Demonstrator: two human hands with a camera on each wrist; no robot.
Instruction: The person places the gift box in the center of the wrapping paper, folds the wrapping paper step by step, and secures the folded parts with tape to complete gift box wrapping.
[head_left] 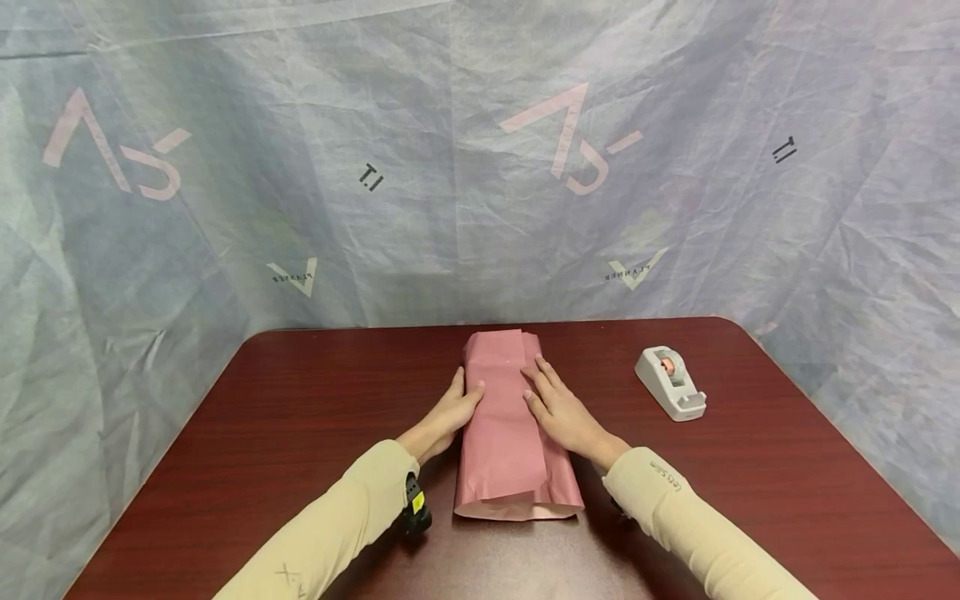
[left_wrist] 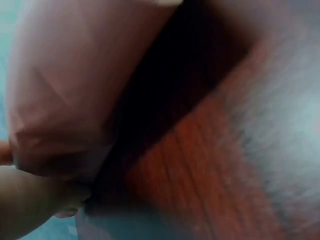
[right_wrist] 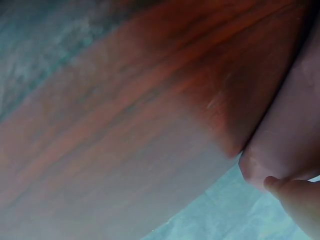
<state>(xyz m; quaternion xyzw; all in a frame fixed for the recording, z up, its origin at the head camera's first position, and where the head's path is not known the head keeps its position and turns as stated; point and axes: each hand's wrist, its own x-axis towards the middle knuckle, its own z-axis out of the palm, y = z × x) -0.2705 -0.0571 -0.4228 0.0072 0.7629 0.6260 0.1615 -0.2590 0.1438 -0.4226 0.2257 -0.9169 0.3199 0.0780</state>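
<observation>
A pink paper wrap (head_left: 504,425), folded into a long flat tube, lies lengthwise on the table. Its near end gapes and shows a pale inner side; whether anything lies inside is hidden. My left hand (head_left: 444,417) holds its left edge, thumb on top and fingers along the side. In the left wrist view the paper (left_wrist: 75,75) passes between the thumb and the fingers (left_wrist: 45,200). On the right part of the top, my right hand (head_left: 566,417) rests with fingers stretched out. One fingertip touches the paper (right_wrist: 285,150) near a corner in the right wrist view.
A white tape dispenser (head_left: 671,383) with a roll of tape stands to the right on the dark red wooden table (head_left: 322,400). Behind the table's far edge hangs a grey-blue printed sheet (head_left: 420,225), which also runs along both sides.
</observation>
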